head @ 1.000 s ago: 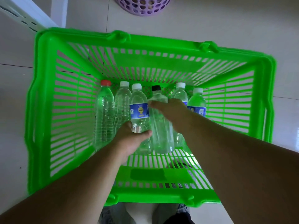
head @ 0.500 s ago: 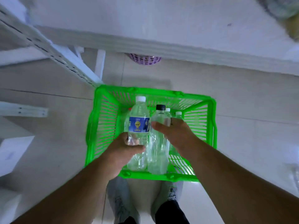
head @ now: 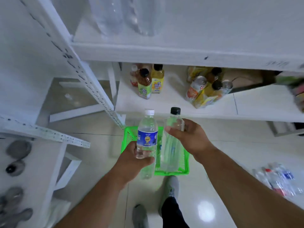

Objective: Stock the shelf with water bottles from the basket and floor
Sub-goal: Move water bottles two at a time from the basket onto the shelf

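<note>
Clear plastic water bottles are in both hands, above the green basket (head: 185, 163) on the floor. The left hand (head: 131, 159) wraps its fingers around the blue-label bottle (head: 146, 137); the right hand (head: 189, 137) grips the black-cap bottle (head: 172, 145). The white shelf (head: 164, 53) is in front.

Basket (head: 185, 163) on floor (head: 230, 145) before shelf (head: 181, 104)
</note>
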